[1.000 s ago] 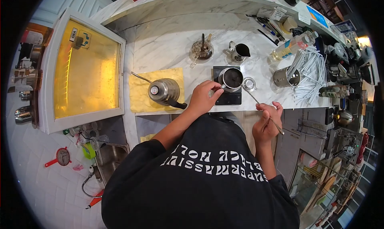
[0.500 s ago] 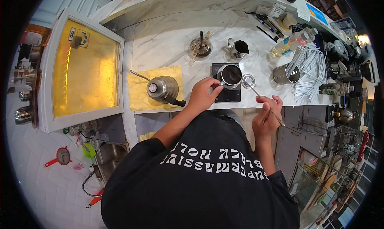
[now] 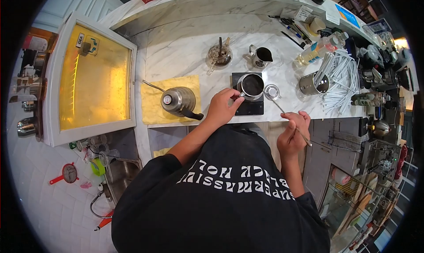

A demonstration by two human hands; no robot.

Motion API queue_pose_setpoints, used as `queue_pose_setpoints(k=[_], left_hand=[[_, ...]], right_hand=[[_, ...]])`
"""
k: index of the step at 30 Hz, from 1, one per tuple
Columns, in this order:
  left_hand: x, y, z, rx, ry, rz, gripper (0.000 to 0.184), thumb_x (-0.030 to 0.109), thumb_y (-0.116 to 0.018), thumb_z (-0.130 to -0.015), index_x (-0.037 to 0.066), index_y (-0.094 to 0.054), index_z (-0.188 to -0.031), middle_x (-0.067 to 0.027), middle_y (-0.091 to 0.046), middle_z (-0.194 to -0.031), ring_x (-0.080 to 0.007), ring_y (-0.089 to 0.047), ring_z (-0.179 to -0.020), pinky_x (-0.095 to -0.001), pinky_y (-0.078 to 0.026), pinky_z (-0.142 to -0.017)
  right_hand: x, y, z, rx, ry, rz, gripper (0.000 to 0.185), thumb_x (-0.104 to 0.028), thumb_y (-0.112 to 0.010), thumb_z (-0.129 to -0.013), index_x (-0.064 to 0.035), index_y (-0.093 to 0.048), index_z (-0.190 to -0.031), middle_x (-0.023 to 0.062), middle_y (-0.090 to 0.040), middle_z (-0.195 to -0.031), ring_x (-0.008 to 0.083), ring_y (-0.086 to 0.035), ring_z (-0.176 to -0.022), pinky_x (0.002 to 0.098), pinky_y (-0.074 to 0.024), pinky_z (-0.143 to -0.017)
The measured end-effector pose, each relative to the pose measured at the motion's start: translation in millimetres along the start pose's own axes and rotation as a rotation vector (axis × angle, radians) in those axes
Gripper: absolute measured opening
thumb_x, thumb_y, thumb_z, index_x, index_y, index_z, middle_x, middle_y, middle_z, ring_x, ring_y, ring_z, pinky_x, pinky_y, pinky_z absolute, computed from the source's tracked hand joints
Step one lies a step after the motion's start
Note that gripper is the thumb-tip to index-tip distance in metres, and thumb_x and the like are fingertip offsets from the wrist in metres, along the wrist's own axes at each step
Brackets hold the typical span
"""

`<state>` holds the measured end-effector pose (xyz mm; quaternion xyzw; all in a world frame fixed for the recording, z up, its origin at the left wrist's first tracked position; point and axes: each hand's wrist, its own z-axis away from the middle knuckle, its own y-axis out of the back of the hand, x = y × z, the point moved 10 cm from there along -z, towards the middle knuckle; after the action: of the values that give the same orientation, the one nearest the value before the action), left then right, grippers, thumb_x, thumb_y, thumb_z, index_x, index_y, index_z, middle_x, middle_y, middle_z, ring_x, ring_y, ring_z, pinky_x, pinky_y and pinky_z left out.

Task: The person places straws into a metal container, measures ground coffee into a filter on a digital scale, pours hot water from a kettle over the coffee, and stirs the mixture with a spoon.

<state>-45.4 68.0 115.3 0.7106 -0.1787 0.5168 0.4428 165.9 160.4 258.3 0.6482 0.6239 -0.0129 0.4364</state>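
A metal cup (image 3: 252,86) with dark contents stands on a black scale (image 3: 250,109). My left hand (image 3: 224,106) pinches the cup's small handle between thumb and fingers. In my right hand (image 3: 293,131) is a long thin metal spoon (image 3: 279,107), slanting up and left. Its far end lies outside the cup, at a small round clear glass piece (image 3: 272,92); whether they touch, I cannot tell. Beyond the scale are a glass teapot (image 3: 219,56) with dark contents and a dark-lined metal pitcher (image 3: 263,55).
Left, a gooseneck kettle (image 3: 179,100) stands on a yellow cloth (image 3: 150,114), beside a white-framed glass door (image 3: 95,76). To the right are a perforated metal canister (image 3: 308,84), a pile of wrapped straws (image 3: 342,87) and bottles (image 3: 314,49). The counter's front edge runs just before my body.
The spoon's tip has come out of the cup, moving right and down as my right hand drew back slightly. My left hand stays at the cup's handle.
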Motion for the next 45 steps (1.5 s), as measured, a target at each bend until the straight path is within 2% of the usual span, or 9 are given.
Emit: queue_pose_setpoints(k=[2,5,8,12,18,21,24,25,45], left_hand=[[2.3,1.2,0.5,0.034,-0.037,0.011,0.019,0.018,-0.076,-0.090,0.002,-0.070,-0.100,-0.0126,-0.069,-0.090,-0.0295,-0.068,-0.081,-0.0390,-0.052,-0.070],[2.4,0.4,0.4,0.042,-0.041,0.009,0.020,0.018,-0.076,-0.091,0.002,-0.070,-0.100,-0.0123,-0.069,-0.090,-0.0293,-0.067,-0.080,-0.0387,-0.051,-0.070],[-1.8,-1.2,1.0,-0.015,0.046,0.009,0.024,0.018,-0.076,-0.092,-0.002,-0.070,-0.104,-0.0140,-0.071,-0.096,-0.0264,-0.069,-0.088,-0.0358,-0.053,-0.080],[-2.9,-1.8,0.6,-0.015,0.033,0.008,0.025,0.019,-0.076,-0.092,-0.002,-0.070,-0.105,-0.0142,-0.071,-0.097,-0.0261,-0.069,-0.088,-0.0356,-0.053,-0.081],[-7.5,-3.7,1.7,-0.026,0.083,0.051,0.025,0.020,-0.074,-0.094,-0.002,-0.070,-0.106,-0.0139,-0.072,-0.099,-0.0244,-0.069,-0.088,-0.0349,-0.053,-0.081],[-9.3,-5.0,1.1,-0.025,0.077,0.043,0.025,0.019,-0.073,-0.095,-0.002,-0.070,-0.106,-0.0139,-0.072,-0.099,-0.0240,-0.068,-0.088,-0.0347,-0.053,-0.081],[-11.0,-7.9,1.5,-0.027,0.063,0.053,0.024,0.019,-0.073,-0.095,-0.002,-0.070,-0.107,-0.0140,-0.072,-0.099,-0.0238,-0.068,-0.088,-0.0347,-0.053,-0.080],[-11.3,-8.6,1.3,-0.030,0.063,0.056,0.024,0.019,-0.073,-0.095,-0.002,-0.070,-0.107,-0.0140,-0.072,-0.099,-0.0237,-0.068,-0.088,-0.0346,-0.053,-0.081],[-12.6,-7.7,1.6,-0.065,0.061,0.070,0.024,0.020,-0.071,-0.096,-0.001,-0.070,-0.107,-0.0130,-0.072,-0.098,-0.0225,-0.068,-0.087,-0.0349,-0.052,-0.081]], right_hand=[[-5.7,-5.7,-0.9,-0.029,-0.004,-0.064,0.015,-0.006,-0.054,-0.102,-0.0038,-0.068,-0.096,0.0080,-0.075,-0.094,0.0252,-0.072,-0.086,0.0474,-0.0440,-0.096],[-0.4,-7.3,-4.3,0.004,-0.031,-0.036,0.015,-0.006,-0.054,-0.102,-0.0043,-0.068,-0.097,0.0085,-0.075,-0.094,0.0258,-0.072,-0.090,0.0472,-0.0440,-0.096],[1.7,-0.6,-4.3,0.012,-0.006,0.003,0.018,-0.008,-0.051,-0.105,-0.0027,-0.067,-0.100,0.0089,-0.075,-0.094,0.0266,-0.072,-0.090,0.0457,-0.0451,-0.095],[-9.9,-2.6,-2.3,-0.027,0.060,-0.021,0.020,-0.008,-0.049,-0.107,-0.0010,-0.067,-0.100,0.0092,-0.075,-0.094,0.0284,-0.073,-0.093,0.0454,-0.0458,-0.095],[3.3,0.4,-5.2,0.029,-0.012,-0.002,0.014,-0.005,-0.055,-0.102,-0.0038,-0.069,-0.098,0.0080,-0.074,-0.093,0.0269,-0.073,-0.096,0.0468,-0.0442,-0.095],[-2.9,4.3,-2.7,0.013,0.021,-0.033,0.014,-0.005,-0.055,-0.101,-0.0038,-0.069,-0.098,0.0073,-0.074,-0.094,0.0274,-0.073,-0.097,0.0463,-0.0445,-0.095],[-9.7,-10.2,-5.5,-0.063,0.029,-0.003,0.021,-0.008,-0.048,-0.107,-0.0015,-0.067,-0.100,0.0098,-0.074,-0.093,0.0290,-0.073,-0.095,0.0461,-0.0463,-0.094],[-3.5,-10.3,-5.2,-0.022,-0.013,-0.045,0.014,-0.006,-0.055,-0.102,-0.0041,-0.068,-0.098,0.0069,-0.074,-0.094,0.0282,-0.073,-0.096,0.0472,-0.0449,-0.094],[-4.5,-9.4,-7.1,-0.021,0.012,-0.018,0.013,-0.002,-0.057,-0.099,-0.0056,-0.070,-0.099,0.0077,-0.074,-0.093,0.0257,-0.073,-0.092,0.0459,-0.0440,-0.095]])
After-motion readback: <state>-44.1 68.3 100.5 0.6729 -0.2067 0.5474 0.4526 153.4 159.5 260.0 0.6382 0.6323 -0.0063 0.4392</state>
